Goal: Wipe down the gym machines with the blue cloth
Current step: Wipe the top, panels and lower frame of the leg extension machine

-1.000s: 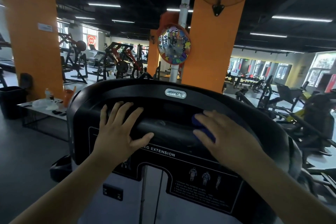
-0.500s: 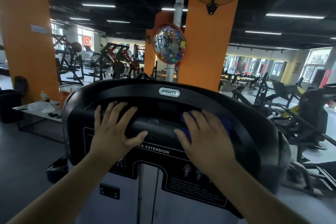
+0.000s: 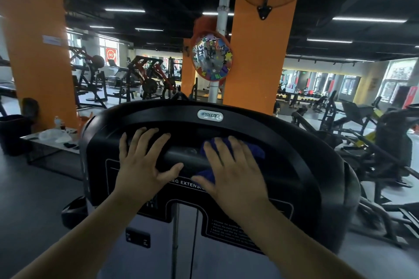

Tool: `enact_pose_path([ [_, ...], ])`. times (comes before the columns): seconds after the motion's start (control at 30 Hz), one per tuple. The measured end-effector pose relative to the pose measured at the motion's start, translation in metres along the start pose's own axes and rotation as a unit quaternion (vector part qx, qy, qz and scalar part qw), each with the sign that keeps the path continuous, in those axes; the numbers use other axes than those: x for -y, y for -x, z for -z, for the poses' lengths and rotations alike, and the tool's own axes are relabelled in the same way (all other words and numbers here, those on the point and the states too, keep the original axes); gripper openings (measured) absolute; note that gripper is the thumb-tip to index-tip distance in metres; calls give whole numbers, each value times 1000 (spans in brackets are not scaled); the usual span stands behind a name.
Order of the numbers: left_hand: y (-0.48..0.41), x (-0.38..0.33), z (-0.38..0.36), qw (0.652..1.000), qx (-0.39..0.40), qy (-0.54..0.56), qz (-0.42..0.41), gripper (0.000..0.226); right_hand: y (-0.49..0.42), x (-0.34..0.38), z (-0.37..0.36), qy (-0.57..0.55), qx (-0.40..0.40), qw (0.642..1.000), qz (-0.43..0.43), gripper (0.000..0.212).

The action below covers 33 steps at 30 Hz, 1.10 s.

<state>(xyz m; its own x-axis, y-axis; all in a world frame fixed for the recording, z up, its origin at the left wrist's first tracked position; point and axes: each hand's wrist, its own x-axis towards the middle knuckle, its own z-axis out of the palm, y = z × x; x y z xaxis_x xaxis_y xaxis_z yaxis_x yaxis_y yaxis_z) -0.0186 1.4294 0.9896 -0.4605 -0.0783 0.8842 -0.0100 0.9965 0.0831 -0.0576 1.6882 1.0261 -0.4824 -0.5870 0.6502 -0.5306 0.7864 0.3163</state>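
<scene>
A black leg extension machine shroud (image 3: 294, 154) fills the middle of the view, with a rounded bar across its recess. My left hand (image 3: 141, 163) rests flat on the left part of that bar, fingers spread and straight. My right hand (image 3: 233, 172) presses the blue cloth (image 3: 256, 150) flat against the bar just right of centre, fingers straight. Most of the cloth is hidden under the palm; blue edges show beside the fingers and at the thumb.
An orange pillar (image 3: 256, 56) with a round convex mirror (image 3: 212, 56) stands just behind the machine. A low table (image 3: 45, 140) with bottles and a bag and a black bin (image 3: 13, 133) sit to the left. Other gym machines (image 3: 374, 142) crowd the right.
My right hand has slid the blue cloth leftward along the bar, toward my left hand. The left hand has stayed in place.
</scene>
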Motion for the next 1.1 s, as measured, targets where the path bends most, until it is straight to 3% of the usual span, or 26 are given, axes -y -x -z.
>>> enact_pose_path([
  [0.17,-1,4,11,999,35,8,-4,83,-8,-16,2,-15,11,998,66,90],
  [0.3,1,8,18,998,56,9,-17,86,14,-35,10,-27,11,999,-15,97],
  [0.37,3,5,16,999,48,8,-8,87,6,-16,6,-24,5,999,-34,94],
  [0.47,3,0,12,999,50,7,10,87,-18,13,-3,-34,-4,999,7,86],
  [0.57,3,3,18,998,64,11,1,81,-18,-1,-3,-36,-4,998,54,80],
  [0.73,-4,30,34,994,110,2,-15,68,15,-35,5,-14,-13,999,-32,77],
  [0.9,-13,36,33,997,78,13,-16,60,-29,16,-13,-36,-51,998,4,61],
  [1.0,-14,35,36,997,75,12,-29,57,-31,0,-13,-55,-47,995,62,56],
  [1.1,-14,48,47,997,64,-9,-52,54,-6,-29,-10,-46,-87,995,27,52],
])
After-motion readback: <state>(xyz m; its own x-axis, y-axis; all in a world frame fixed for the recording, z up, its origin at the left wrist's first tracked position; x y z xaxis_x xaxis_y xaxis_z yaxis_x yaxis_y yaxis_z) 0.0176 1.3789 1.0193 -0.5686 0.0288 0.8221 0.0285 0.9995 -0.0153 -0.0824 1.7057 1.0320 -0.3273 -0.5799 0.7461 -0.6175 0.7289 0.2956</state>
